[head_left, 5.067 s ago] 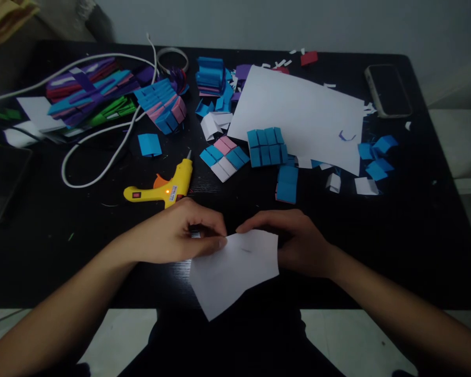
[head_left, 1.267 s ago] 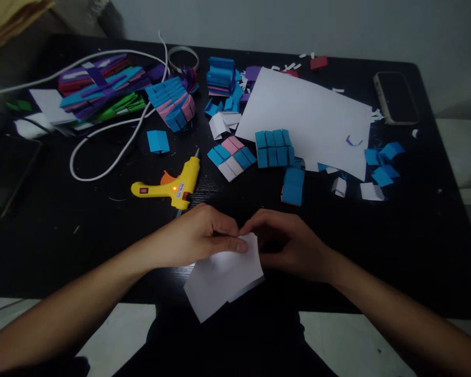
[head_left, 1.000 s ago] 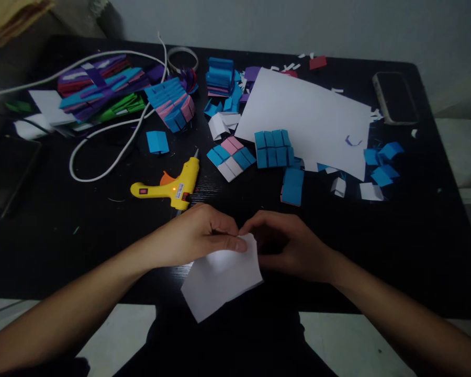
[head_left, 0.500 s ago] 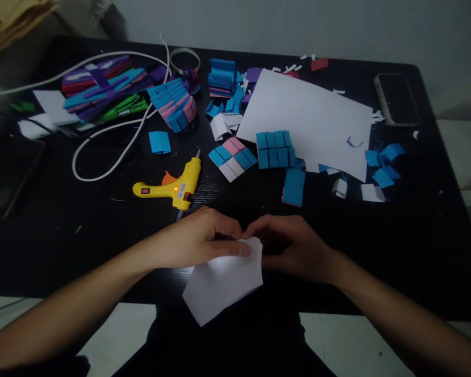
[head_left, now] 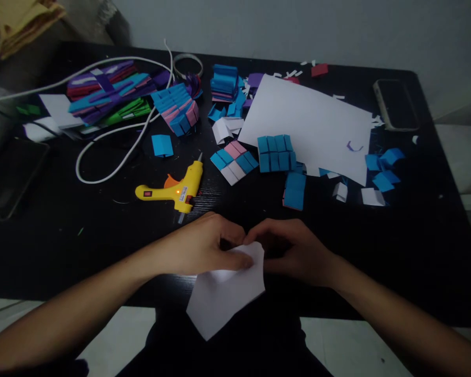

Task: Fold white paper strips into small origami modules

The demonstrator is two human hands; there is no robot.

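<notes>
A piece of white paper (head_left: 227, 301) with a pointed lower end is held over the table's front edge. My left hand (head_left: 215, 246) pinches its upper part, thumb on top and fingers behind. My right hand (head_left: 292, 248) is closed at the paper's upper right edge, with its fingertips meeting those of the left; some of its fingers are hidden behind the sheet. Just beyond my left hand lies a yellow glue gun (head_left: 170, 192) with its orange light lit. A blue folded paper block (head_left: 294, 189) sits beyond my right hand.
A large white sheet (head_left: 306, 120) lies at the back, with a blue paper panel (head_left: 275, 153) on its near edge. Further left are a checkered paper panel (head_left: 234, 162), a white cable (head_left: 113, 180) and bundled paper strips (head_left: 110, 94). A phone (head_left: 396, 104) rests at the right.
Both hands and the white paper appear slightly lower in view, as does the whole table, so the camera has tilted a little. The grip on the paper looks the same.
</notes>
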